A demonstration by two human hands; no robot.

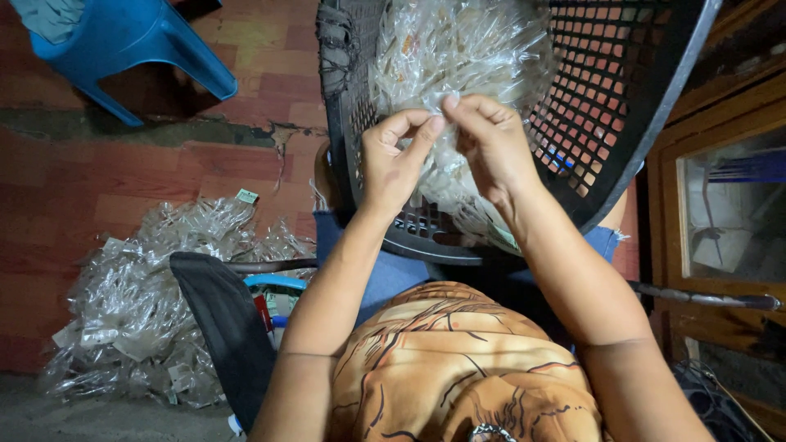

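A black plastic basket (630, 106) rests tilted on my lap, filled with clear plastic wrappers (458, 49). My left hand (393, 160) and my right hand (491, 143) meet over the basket, fingertips pinched together on a single clear wrapper (446, 176) that hangs down between them. The wrapper's lower end trails toward the basket's near rim.
A heap of clear plastic wrappers (155, 303) lies on the red tiled floor at my left. A blue plastic chair (131, 41) stands at the upper left. A wooden cabinet with glass (720, 213) is at the right. A black chair armrest (225, 327) sits by my left elbow.
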